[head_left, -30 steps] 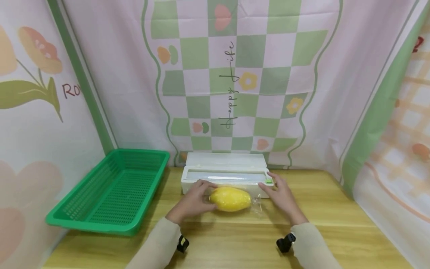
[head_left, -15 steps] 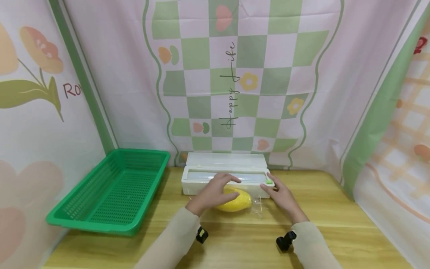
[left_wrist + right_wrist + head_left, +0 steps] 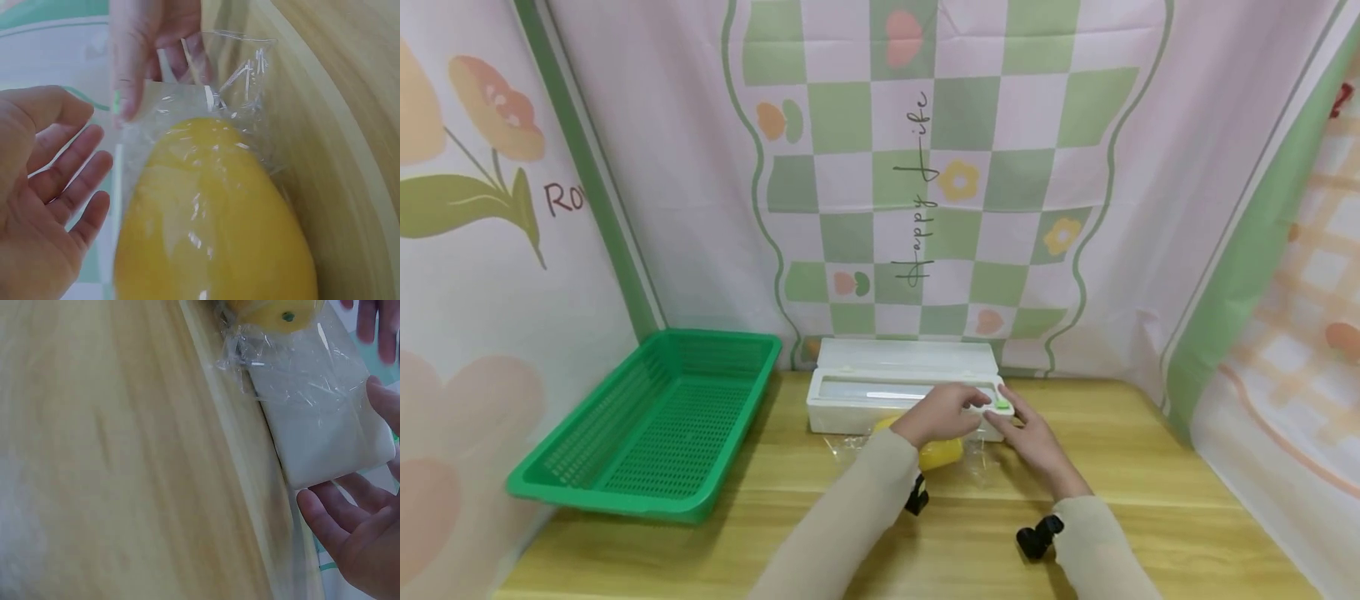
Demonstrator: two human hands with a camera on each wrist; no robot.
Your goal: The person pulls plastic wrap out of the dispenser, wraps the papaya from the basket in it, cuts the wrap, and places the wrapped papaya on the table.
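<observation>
A white cling film dispenser (image 3: pixel 842 417) lies at the back of the table with its lid (image 3: pixel 906 355) raised. My right hand (image 3: pixel 1033 440) holds the dispenser's right end, thumb at the front, close to a green slider (image 3: pixel 1002 404). In front of the box lies a smooth yellow fruit (image 3: pixel 212 219), mango- or papaya-shaped, wrapped in clear film (image 3: pixel 294 369) that juts out past its ends. My left hand (image 3: pixel 942 414) hovers over the fruit and the box front near the slider; in the left wrist view its fingers are loosely bent around nothing. In the head view it covers part of the fruit.
A green plastic basket (image 3: pixel 718 454) stands on the left of the wooden table (image 3: pixel 985 550). Patterned curtains (image 3: pixel 895 192) hang close behind the dispenser and along both sides. Small black cameras sit on both wrists.
My left hand has let go of the fruit's left end and moved right across it toward the slider. My right hand has settled onto the dispenser's end. The fruit stays put.
</observation>
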